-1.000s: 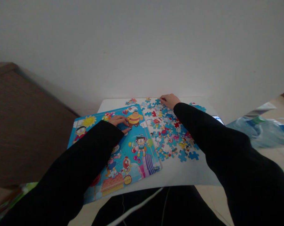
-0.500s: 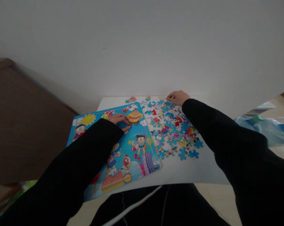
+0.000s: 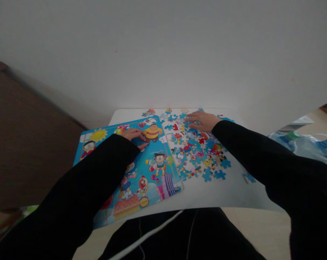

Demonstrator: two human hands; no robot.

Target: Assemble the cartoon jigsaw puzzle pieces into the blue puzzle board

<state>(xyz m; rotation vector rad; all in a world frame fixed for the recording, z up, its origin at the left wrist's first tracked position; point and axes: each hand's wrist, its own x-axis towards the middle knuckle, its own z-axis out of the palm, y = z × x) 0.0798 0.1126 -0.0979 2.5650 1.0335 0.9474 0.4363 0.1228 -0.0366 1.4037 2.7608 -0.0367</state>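
Observation:
My left hand rests on a blue cartoon puzzle board, its fingers apart near the figure in the yellow striped shirt. Right of the board, many loose jigsaw pieces lie in a heap on the white table. Over the far part of that heap is my right hand, palm down with fingers spread and touching or just above the pieces. No piece shows in its grip. My right sleeve hides some of the pieces on the right.
A brown wooden panel stands at the left, and a pale wall rises behind the table. On the right is a clear plastic bag with blue and green parts. A white cable crosses over my lap.
My right hand has opened from a pinch and come slightly nearer over the heap. More pieces show at the right where the sleeve was. My left hand stays on the board.

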